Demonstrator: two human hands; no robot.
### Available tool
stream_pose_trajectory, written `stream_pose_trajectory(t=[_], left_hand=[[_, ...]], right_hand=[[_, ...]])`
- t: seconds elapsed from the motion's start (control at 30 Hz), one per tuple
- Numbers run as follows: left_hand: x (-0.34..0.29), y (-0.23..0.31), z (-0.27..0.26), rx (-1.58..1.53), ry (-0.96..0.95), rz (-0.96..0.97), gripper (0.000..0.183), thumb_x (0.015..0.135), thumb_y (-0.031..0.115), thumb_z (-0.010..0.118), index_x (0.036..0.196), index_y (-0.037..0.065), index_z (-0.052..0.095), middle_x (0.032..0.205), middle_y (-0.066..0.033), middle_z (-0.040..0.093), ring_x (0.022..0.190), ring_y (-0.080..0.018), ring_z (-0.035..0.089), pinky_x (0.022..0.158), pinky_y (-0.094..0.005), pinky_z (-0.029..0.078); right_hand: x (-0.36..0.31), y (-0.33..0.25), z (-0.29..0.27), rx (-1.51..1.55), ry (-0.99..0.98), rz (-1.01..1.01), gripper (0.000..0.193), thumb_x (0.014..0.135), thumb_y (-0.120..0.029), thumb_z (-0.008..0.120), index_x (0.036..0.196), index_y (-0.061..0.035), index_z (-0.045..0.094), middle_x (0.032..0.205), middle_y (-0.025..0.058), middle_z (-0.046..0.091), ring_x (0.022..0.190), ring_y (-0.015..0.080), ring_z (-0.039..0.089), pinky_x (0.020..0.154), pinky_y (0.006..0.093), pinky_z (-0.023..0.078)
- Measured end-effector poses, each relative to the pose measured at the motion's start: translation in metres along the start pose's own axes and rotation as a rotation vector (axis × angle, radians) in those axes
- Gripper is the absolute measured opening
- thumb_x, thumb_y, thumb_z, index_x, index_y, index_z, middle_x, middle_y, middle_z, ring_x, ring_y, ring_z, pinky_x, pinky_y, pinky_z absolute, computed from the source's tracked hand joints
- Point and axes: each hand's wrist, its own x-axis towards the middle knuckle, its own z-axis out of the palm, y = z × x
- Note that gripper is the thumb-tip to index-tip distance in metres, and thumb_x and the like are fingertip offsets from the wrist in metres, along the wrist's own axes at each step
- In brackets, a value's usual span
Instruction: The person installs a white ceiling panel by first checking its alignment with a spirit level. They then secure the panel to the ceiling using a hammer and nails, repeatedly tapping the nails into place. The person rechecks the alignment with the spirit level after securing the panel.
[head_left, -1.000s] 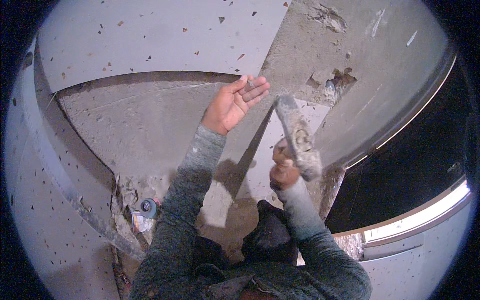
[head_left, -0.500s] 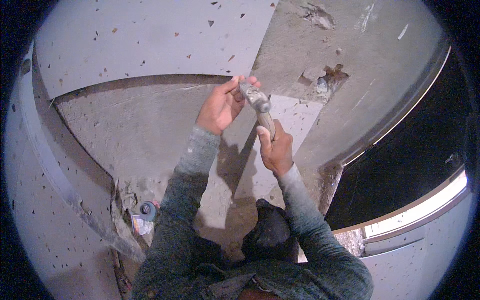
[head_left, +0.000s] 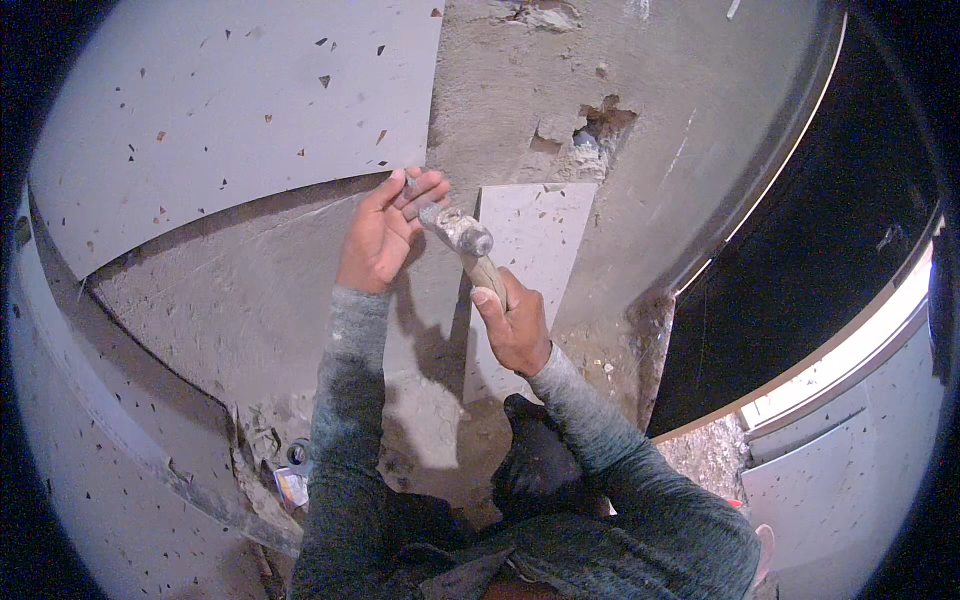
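Observation:
My right hand [head_left: 518,325] grips the wooden handle of a hammer [head_left: 462,232], its dusty metal head pointing up and to the left. My left hand [head_left: 385,235] is raised beside the hammer head, palm partly showing. Its thumb and fingers come together around a small greyish thing too small to name, close to the lower right corner of a white speckled slab [head_left: 270,110]. The hammer head is next to the left fingertips; whether they touch I cannot tell. Below and right of that corner, a narrower speckled strip [head_left: 535,235] lies against the rough grey surface.
Bare cement [head_left: 230,260] shows below the slab's edge. Broken holes [head_left: 605,125] mark the cement at the upper right. A dark opening [head_left: 790,280] lies to the right. At the lower left are a tape roll [head_left: 298,453] and a printed packet [head_left: 291,487], beside another speckled panel [head_left: 90,430].
The view has shifted, so the slab, holes and both hands appear further left. The left fingers look more spread than before. The right hand keeps its hold on the hammer.

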Motion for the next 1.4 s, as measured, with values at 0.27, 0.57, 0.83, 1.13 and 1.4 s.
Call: stream_pose_trajectory(t=[0.27, 0.57, 0.83, 1.13, 1.4], left_hand=[[-0.005, 0.006, 0.002, 0.109, 0.026, 0.047, 0.028, 0.099, 0.025, 0.052, 0.109, -0.001, 0.055, 0.104, -0.0186, 0.066, 0.101, -0.0297, 0.065, 0.091, -0.0407, 0.053], [-0.013, 0.008, 0.019, 0.3, 0.159, 0.087, 0.031, 0.099, 0.028, 0.053, 0.108, -0.001, 0.056, 0.096, -0.0158, 0.067, 0.09, -0.0247, 0.067, 0.082, -0.036, 0.056], [-0.006, 0.002, 0.011, 0.307, 0.164, 0.13, 0.032, 0.098, 0.031, 0.055, 0.105, 0.0, 0.058, 0.092, -0.0129, 0.067, 0.088, -0.0235, 0.067, 0.08, -0.0354, 0.055], [-0.006, 0.005, 0.009, 0.339, 0.188, 0.119, 0.031, 0.098, 0.031, 0.056, 0.105, 0.0, 0.058, 0.091, -0.0116, 0.068, 0.085, -0.0216, 0.068, 0.078, -0.0334, 0.056], [-0.018, 0.008, 0.015, 0.465, 0.263, 0.201, 0.027, 0.097, 0.027, 0.056, 0.101, 0.001, 0.06, 0.088, -0.0126, 0.069, 0.079, -0.0206, 0.069, 0.073, -0.0308, 0.057]], right_hand=[[-0.009, -0.005, 0.001, 0.043, 0.038, -0.023, 0.038, 0.095, -0.037, 0.054, 0.086, 0.0001, 0.054, 0.057, 0.01, 0.044, 0.054, 0.0151, 0.044, 0.051, 0.0364, 0.038], [-0.023, 0.015, -0.022, 0.092, 0.062, 0.108, 0.029, 0.092, -0.03, 0.059, 0.097, -0.0018, 0.06, 0.066, 0.013, 0.059, 0.059, 0.0201, 0.057, 0.057, 0.0378, 0.046], [-0.053, 0.061, -0.044, 0.129, 0.114, 0.245, 0.031, 0.093, -0.032, 0.058, 0.094, -0.0014, 0.059, 0.064, 0.0088, 0.053, 0.061, 0.0154, 0.049, 0.056, 0.0355, 0.042], [-0.09, 0.105, -0.066, 0.026, 0.178, 0.372, 0.034, 0.092, -0.034, 0.058, 0.098, -0.0011, 0.062, 0.08, 0.0185, 0.063, 0.074, 0.0303, 0.061, 0.068, 0.0428, 0.047], [-0.17, 0.19, -0.078, -0.358, 0.222, 0.437, 0.035, 0.093, -0.033, 0.059, 0.094, 0.001, 0.062, 0.068, 0.0066, 0.054, 0.066, 0.0139, 0.049, 0.059, 0.0338, 0.041]])
